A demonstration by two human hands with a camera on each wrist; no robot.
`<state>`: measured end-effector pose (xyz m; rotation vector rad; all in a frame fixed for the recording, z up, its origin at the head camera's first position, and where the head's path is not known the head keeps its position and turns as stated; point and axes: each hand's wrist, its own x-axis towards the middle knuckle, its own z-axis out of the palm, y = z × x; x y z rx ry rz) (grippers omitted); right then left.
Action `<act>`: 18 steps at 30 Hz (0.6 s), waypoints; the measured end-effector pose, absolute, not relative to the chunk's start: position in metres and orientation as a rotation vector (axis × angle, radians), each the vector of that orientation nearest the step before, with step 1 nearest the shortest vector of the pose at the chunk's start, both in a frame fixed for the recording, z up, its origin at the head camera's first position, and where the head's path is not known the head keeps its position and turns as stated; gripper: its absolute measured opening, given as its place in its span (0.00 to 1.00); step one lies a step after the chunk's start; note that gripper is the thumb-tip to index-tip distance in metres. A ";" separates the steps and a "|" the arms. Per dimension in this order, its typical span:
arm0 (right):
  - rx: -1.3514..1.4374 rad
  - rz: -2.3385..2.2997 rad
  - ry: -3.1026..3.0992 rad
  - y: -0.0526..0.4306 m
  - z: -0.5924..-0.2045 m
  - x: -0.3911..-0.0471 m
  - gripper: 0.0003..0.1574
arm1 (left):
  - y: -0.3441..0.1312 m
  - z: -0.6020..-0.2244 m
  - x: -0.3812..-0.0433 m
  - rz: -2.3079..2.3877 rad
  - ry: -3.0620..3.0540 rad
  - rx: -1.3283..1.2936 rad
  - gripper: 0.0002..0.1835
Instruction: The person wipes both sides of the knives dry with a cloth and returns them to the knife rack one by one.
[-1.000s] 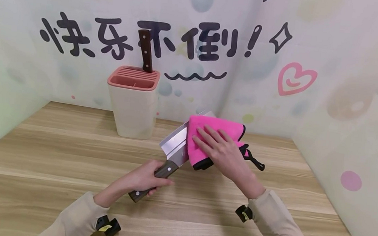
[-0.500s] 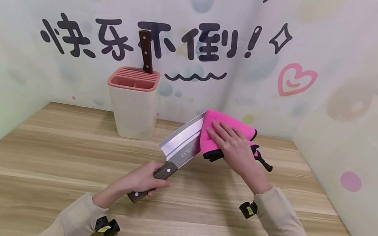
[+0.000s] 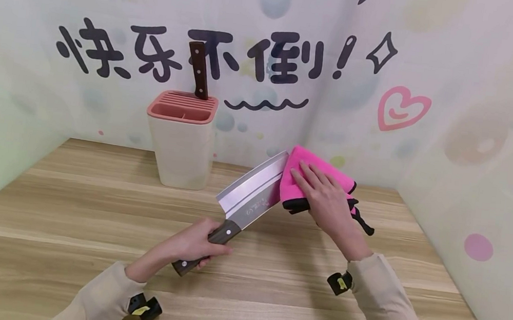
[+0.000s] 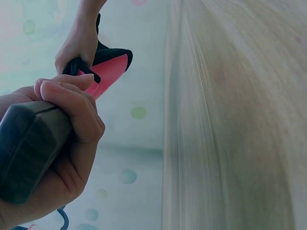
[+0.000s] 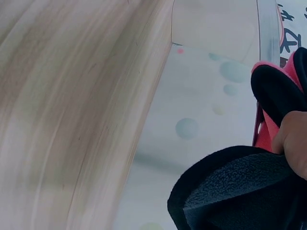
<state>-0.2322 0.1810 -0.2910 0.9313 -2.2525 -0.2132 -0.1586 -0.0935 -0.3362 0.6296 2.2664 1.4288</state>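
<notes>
A cleaver (image 3: 258,186) is held up over the table by my left hand (image 3: 198,239), whose fingers wrap round its dark wooden handle (image 4: 33,143). Its broad steel blade points up and to the right. A pink cloth (image 3: 298,177) with black edging and a black cord loop covers the blade's tip. My right hand (image 3: 327,200) holds this cloth, fingers laid along its upper face. From the right wrist view, the thumb (image 5: 295,143) grips it from below, and the cloth's dark underside (image 5: 235,187) hangs open.
A white knife block (image 3: 183,153) with a pink slotted top stands at the back left of the wooden table (image 3: 90,247). One brown-handled knife (image 3: 198,69) sticks up from it. Behind runs a printed wall sheet (image 3: 369,140), close beyond the cloth.
My right hand has slid the pink cloth up and right along the blade towards its tip, uncovering more steel. The left hand and cleaver have stayed nearly still.
</notes>
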 end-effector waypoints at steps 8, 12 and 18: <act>0.909 -0.280 -2.208 0.178 -0.289 -0.231 0.26 | -0.094 -0.336 -0.159 1.414 2.266 0.637 0.11; 0.913 -0.321 -2.200 0.174 -0.289 -0.228 0.28 | -0.094 -0.337 -0.159 1.413 2.266 0.635 0.12; 0.943 -0.367 -2.194 0.167 -0.291 -0.223 0.29 | -0.092 -0.338 -0.159 1.403 2.273 0.629 0.11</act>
